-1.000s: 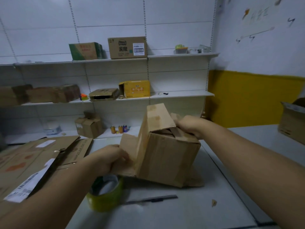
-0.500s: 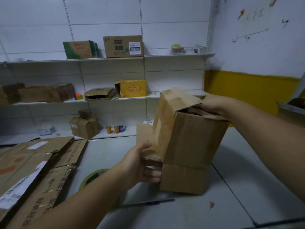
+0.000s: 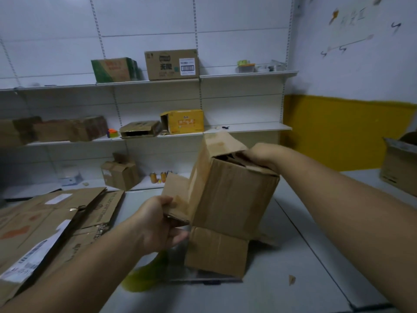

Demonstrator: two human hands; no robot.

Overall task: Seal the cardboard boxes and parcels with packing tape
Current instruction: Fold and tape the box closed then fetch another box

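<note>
Now my left hand (image 3: 158,224) pinches the nine-o'clock side flap of the brown cardboard box (image 3: 232,199), and my right hand (image 3: 259,154) grips its open top rim. Its long axis stands near upright, top toward twelve, over the grey table (image 3: 293,279).

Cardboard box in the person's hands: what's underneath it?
Under the cardboard box: grey table, a dark strip poking out, a yellow-green tape roll beside it. Anything directly below is covered.

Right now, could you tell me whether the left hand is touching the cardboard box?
Touching. The head view shows the left hand pinching a side flap of the cardboard box.
</note>
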